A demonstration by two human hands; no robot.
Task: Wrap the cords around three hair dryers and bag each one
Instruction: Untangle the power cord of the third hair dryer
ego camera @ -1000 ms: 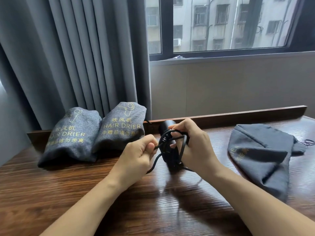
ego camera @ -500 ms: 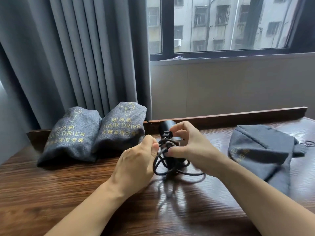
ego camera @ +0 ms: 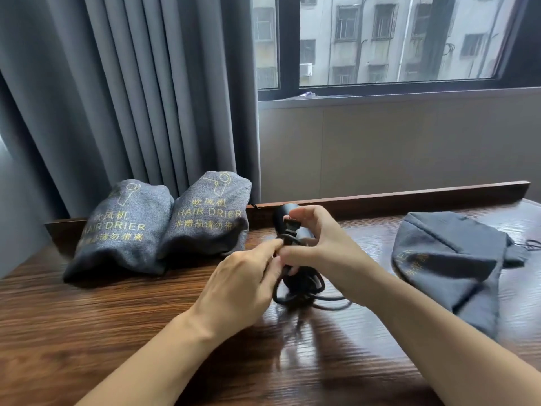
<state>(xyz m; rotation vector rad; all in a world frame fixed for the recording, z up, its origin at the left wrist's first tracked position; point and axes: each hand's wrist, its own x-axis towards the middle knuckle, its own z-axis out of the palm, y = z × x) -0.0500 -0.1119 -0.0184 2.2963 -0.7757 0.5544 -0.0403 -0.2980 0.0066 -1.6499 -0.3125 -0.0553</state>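
A black hair dryer (ego camera: pixel 283 218) stands on the wooden table (ego camera: pixel 87 317), mostly hidden behind my hands. Its black cord (ego camera: pixel 310 291) lies in loose loops around its base. My right hand (ego camera: pixel 322 244) grips the dryer, with the plug between thumb and fingers near the top. My left hand (ego camera: pixel 243 285) pinches the cord beside it. Two filled grey bags (ego camera: pixel 126 230) (ego camera: pixel 210 212) marked HAIR DRIER lean at the back left. A flat, empty grey bag (ego camera: pixel 450 259) lies on the right.
A low wooden ledge (ego camera: pixel 409 194) runs along the table's far edge. Grey curtains (ego camera: pixel 131 98) hang behind the filled bags, and a window with a wall panel sits behind the ledge. The empty bag's drawstring (ego camera: pixel 530 244) trails toward the right edge.
My right hand shifted up the dryer from the wrapped cord toward the plug. My left hand moved right, closer to the dryer. Cord loops slackened onto the table.
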